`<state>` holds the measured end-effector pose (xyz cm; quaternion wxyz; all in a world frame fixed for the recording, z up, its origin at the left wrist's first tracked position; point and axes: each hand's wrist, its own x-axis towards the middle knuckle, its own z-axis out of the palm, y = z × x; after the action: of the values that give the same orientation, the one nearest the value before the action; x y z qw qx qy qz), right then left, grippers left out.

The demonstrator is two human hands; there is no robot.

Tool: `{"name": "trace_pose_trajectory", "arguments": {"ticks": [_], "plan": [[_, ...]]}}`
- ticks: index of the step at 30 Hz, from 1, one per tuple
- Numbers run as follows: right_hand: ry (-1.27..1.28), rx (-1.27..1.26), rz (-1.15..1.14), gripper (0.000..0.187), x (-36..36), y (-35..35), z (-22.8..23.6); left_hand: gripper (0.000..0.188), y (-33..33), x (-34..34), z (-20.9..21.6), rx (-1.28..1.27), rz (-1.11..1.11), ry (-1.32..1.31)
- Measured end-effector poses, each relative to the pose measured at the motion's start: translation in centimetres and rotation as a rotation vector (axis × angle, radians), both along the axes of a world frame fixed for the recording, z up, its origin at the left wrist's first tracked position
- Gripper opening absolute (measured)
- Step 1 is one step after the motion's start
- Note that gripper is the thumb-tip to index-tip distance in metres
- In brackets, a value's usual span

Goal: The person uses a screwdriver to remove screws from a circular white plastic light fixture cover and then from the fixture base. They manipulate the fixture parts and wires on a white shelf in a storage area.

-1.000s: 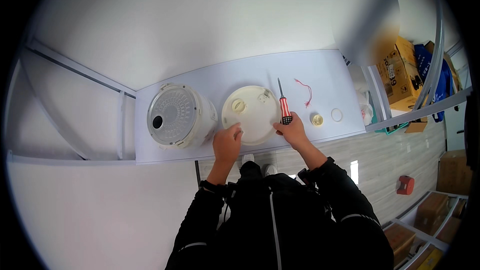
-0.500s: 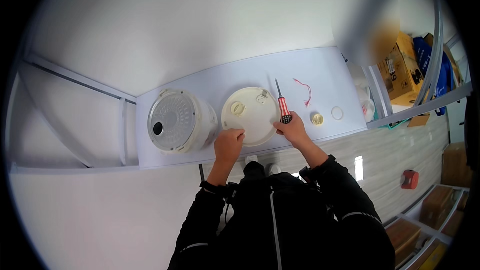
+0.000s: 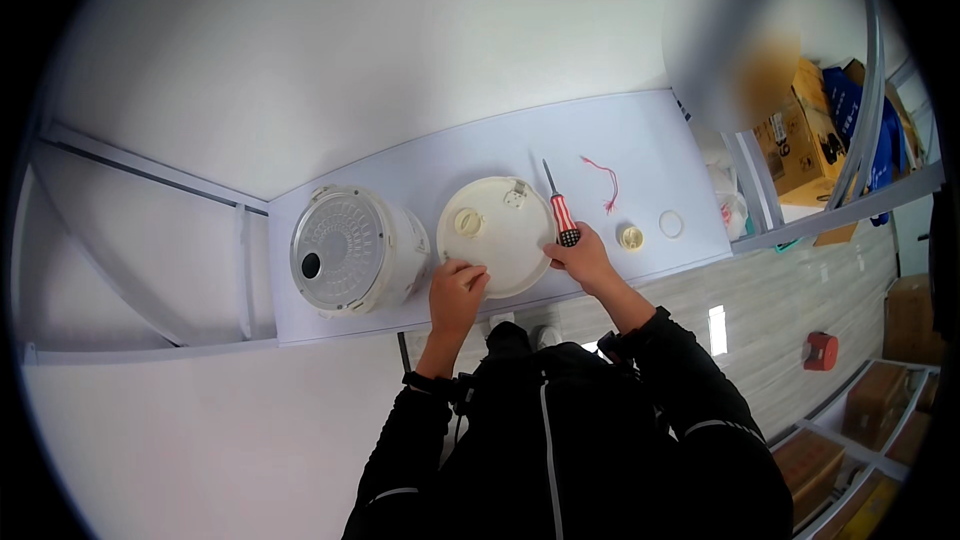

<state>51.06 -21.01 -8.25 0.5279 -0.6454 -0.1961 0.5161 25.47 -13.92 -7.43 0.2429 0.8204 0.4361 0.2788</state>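
Note:
A round cream lid (image 3: 515,250) lies on the white table in front of me, with a round raised cap (image 3: 469,222) on its left part and a small fitting (image 3: 515,198) near its far rim. My left hand (image 3: 458,290) is closed over the lid's near-left edge, fingertips pressed together; whatever they pinch is too small to make out. In my right hand (image 3: 583,258) is a screwdriver (image 3: 563,215) with a red-and-white striped handle, its tip pointing away from me. The right thumb touches the lid's right rim.
Left of the lid, a white cylindrical appliance body (image 3: 400,260) lies tilted, its grey perforated end (image 3: 345,240) showing. To the right are a red wire (image 3: 606,180), a small cream cap (image 3: 630,238) and a pale ring (image 3: 671,225). Metal shelving (image 3: 760,180) holds cartons (image 3: 800,140).
My left fingers have shifted slightly at the lid's edge, with the fingertips now pinched together. The right hand still holds the screwdriver. The whole view has shifted a little.

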Motion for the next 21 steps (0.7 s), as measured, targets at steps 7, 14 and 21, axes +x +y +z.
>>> {"name": "trace_pose_trajectory", "arguments": {"ticks": [7, 14, 21], "plan": [[0.002, -0.006, -0.022, 0.040, 0.3, 0.3, -0.7, 0.016, -0.3, 0.4, -1.6, -0.038, 0.047, -0.109], [-0.560, -0.098, 0.074, 0.050, 1.4, -0.1, 0.7, 0.017, -0.5, 1.8, -1.3, -0.080, 0.032, -0.123], [-0.930, 0.172, 0.040, 0.056, 2.5, -2.1, 7.8, 0.016, -0.8, 3.1, -1.4, -0.035, 0.058, -0.108]]}}
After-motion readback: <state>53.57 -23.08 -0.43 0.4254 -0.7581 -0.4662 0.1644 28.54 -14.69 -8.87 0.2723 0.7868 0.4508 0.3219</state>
